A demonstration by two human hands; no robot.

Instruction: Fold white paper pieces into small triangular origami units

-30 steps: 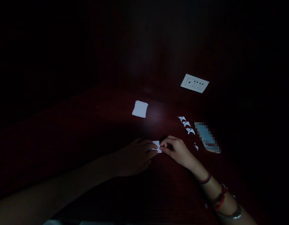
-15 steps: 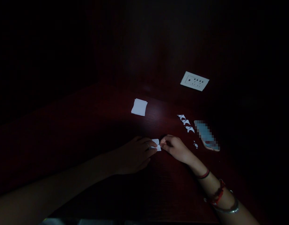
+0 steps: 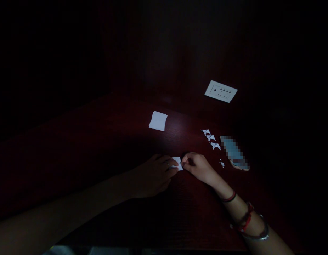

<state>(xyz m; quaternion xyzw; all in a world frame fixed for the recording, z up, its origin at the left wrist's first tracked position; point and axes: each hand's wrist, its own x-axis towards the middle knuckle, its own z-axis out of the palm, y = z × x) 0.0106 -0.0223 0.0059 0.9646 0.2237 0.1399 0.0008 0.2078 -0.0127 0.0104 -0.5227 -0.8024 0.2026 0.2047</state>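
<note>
A small white piece of paper (image 3: 177, 159) lies on the dark red table between my hands, partly hidden by fingers. My left hand (image 3: 156, 175), with a ring on one finger, holds it down from the left, fingertips on the paper. From the right, my right hand (image 3: 197, 166) pinches the paper's right edge with curled fingers. Beyond them rests a stack of square white paper sheets (image 3: 158, 121). Three small folded paper pieces (image 3: 210, 138) sit in a slanting row to the right, with tiny white scraps (image 3: 221, 163) nearer to me.
A phone (image 3: 234, 152) with a blurred screen lies right of the folded pieces. A white socket plate (image 3: 221, 91) is on the dark wall behind the table (image 3: 113, 141). The table's front edge runs along the bottom, and the surroundings are very dark.
Almost nothing differs. The right fingers have shifted slightly at the paper's edge, and the right forearm has moved a little to the left.
</note>
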